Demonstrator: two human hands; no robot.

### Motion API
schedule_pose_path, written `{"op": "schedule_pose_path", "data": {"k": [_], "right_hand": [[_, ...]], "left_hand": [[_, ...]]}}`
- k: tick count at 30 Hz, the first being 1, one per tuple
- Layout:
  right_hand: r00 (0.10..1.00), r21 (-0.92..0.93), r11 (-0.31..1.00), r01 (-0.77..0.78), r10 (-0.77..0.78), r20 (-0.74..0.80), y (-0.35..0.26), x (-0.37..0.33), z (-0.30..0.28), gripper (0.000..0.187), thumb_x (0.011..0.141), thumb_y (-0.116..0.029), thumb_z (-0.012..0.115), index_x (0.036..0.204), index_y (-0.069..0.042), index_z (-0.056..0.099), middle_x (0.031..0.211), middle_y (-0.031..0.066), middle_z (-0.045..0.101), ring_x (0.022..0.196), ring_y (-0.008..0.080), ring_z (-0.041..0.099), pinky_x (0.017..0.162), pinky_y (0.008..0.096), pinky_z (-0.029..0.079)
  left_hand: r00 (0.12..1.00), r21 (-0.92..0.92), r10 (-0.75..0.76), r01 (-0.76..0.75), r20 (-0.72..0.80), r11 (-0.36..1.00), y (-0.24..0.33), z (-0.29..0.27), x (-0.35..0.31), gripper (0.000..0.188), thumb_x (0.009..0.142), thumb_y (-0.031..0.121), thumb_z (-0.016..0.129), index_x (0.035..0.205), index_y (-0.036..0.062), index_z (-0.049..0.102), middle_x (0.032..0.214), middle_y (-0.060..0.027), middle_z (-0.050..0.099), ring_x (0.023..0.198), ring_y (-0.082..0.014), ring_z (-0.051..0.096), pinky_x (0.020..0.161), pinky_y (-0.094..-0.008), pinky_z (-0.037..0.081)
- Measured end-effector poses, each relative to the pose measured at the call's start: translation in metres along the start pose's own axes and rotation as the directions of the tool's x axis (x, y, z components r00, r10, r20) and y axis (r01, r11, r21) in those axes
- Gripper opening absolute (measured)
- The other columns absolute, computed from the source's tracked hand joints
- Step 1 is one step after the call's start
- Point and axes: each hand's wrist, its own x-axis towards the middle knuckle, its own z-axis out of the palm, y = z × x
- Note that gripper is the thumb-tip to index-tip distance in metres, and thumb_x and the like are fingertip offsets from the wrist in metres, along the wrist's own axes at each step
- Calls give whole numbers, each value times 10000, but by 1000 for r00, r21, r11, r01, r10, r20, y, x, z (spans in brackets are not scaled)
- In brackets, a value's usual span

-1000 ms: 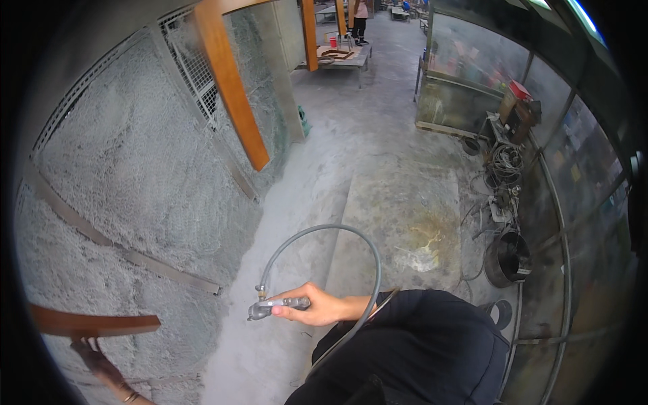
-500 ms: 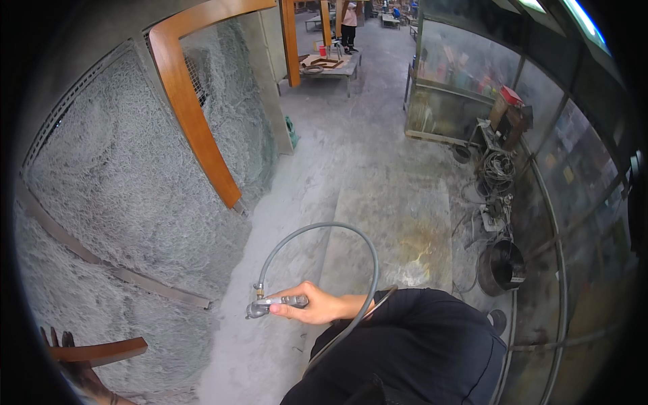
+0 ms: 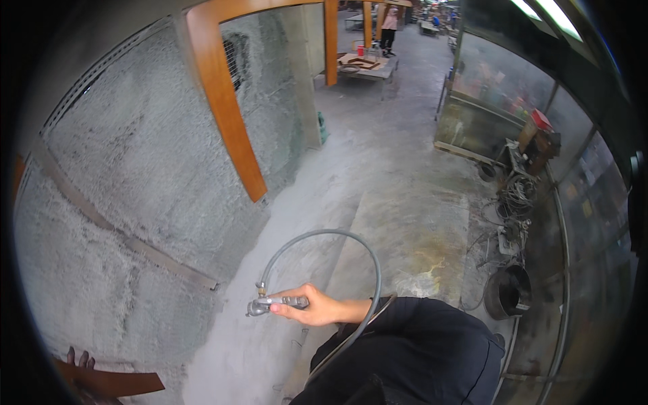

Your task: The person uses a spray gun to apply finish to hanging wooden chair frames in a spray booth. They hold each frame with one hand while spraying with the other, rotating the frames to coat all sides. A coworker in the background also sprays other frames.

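Observation:
My right hand (image 3: 316, 305) is wrapped round a small metal spray gun (image 3: 257, 307), held out in front of my dark-clothed body. A grey hose (image 3: 331, 231) rises from the gun's fitting and loops back over my right wrist. At the lower left, my left hand (image 3: 83, 362) grips a curved reddish-brown wooden piece (image 3: 131, 383). Its fingertips show above the upper edge, while the wood and the dark picture rim hide the rest of the hand. Farther ahead on the left hangs an orange-brown wooden frame (image 3: 233, 115) with a long curved leg pointing down.
A rough, grey-crusted wall (image 3: 135, 135) runs along the left. On the right, a glazed partition (image 3: 499, 74) stands behind a round black bucket (image 3: 507, 291) and coiled hoses (image 3: 520, 192). In the distance, a person (image 3: 389, 30) stands by a low table (image 3: 378, 73).
My view has turned left, so the surroundings sit farther right. The wooden piece in my left hand has tilted and shows a broader face. My right hand keeps its hold on the spray gun.

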Motion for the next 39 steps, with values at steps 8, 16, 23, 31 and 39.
{"op": "schedule_pose_path", "data": {"k": [8, 16, 23, 31, 39], "right_hand": [[722, -143, 712, 688, -692, 28, -57, 68, -2, 520, 865, -281, 800, 1286, -15, 652, 1151, 196, 720, 813, 206, 728, 728, 299, 563], [506, -225, 534, 815, -845, -173, -128, 79, -22, 972, 845, -783, 494, 1203, 106, 657, 960, 219, 729, 621, 131, 668, 515, 214, 511], [453, -213, 453, 866, -890, -54, -158, 91, -9, 965, 869, -776, 483, 1240, 101, 644, 754, 99, 683, 582, 109, 613, 507, 210, 469], [393, -113, 393, 913, -919, -22, -177, 108, 6, 826, 914, -673, 554, 1248, 76, 649, 836, 128, 727, 599, 101, 623, 532, 219, 491], [388, 56, 406, 912, -899, 203, -163, 111, 42, 921, 909, -746, 466, 1248, 91, 641, 698, 86, 642, 513, 83, 552, 454, 230, 408]], "left_hand": [[924, -302, -378, 343, -62, 889, 31, -35, -7, 869, 946, 611, 493, 1553, 26, 281, 1473, -214, 478, 1214, -305, 589, 1049, -393, 477], [840, -918, -394, 397, 373, -23, 23, -61, 8, 513, 1040, 349, 540, 1267, -100, 440, 1057, -145, 588, 877, -219, 659, 719, -272, 609], [861, -895, -454, 369, 228, 251, 44, -59, 2, 449, 1053, 358, 505, 1238, -49, 469, 957, -137, 606, 796, -188, 648, 672, -270, 615], [854, -899, -460, 376, 243, 224, 48, -67, -4, 449, 1043, 371, 522, 1216, -43, 496, 958, -125, 604, 792, -184, 628, 665, -270, 591], [851, -878, -500, 356, 162, 321, 57, -73, -13, 436, 1046, 371, 511, 1207, -34, 505, 979, -138, 605, 815, -185, 638, 647, -259, 588]]}}
